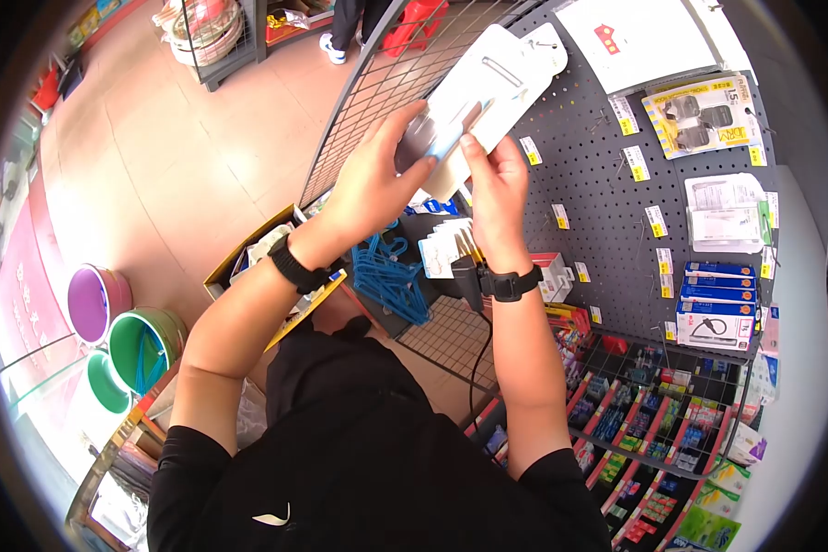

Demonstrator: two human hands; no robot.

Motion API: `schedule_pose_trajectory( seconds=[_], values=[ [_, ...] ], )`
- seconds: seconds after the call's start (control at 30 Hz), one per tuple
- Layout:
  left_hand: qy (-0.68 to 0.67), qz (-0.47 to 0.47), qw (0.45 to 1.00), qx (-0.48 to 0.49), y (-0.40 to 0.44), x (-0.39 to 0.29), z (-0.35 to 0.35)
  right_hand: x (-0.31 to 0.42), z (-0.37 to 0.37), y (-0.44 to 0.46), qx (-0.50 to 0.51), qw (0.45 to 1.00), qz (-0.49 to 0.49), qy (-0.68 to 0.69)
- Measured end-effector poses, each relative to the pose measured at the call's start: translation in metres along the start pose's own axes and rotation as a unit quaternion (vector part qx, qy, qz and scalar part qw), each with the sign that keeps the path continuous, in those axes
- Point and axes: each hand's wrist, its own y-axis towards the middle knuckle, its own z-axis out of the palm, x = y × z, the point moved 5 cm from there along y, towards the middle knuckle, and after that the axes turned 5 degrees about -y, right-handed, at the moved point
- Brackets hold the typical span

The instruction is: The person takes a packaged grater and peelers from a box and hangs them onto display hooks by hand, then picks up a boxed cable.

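Both hands hold white hanging card packages (474,87) up in front of the pegboard. My left hand (377,175) is closed round the left edge, thumb across the front and fingers behind. My right hand (499,184) grips the lower right edge, its thumb on the front. A slot shows near the top of the front card. Glare and blur hide what is packed inside; something dark and a blue patch show by my left fingers. Below my hands are several white cards (443,247) and blue plastic hangers (388,276).
The dark pegboard (607,221) on the right carries price tags, a yellow blister pack (701,117) and blue-and-white boxes (716,311). A wire mesh panel (363,87) rises beyond my left hand. Buckets (98,299) stand at the left. Another person's shoe (332,49) is at the top.
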Motion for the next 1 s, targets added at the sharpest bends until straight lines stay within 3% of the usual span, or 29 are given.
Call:
schedule_pose_trajectory(
  seconds=[0.4,0.7,0.93,1.0],
  values=[
    [0.038,0.024,0.999,-0.019,0.036,-0.004,0.009,0.009,-0.01,0.033,-0.009,0.999,-0.014,0.033],
    [0.031,-0.022,0.999,0.017,0.045,0.006,0.018,-0.003,-0.018,0.039,-0.035,0.999,0.009,0.026],
    [0.072,0.039,0.997,0.005,0.041,0.02,0.027,-0.023,-0.04,0.074,-0.084,0.996,0.025,-0.001],
    [0.098,0.053,0.994,-0.005,0.033,0.027,0.023,-0.026,-0.048,0.083,-0.119,0.99,0.067,-0.028]
  ],
)
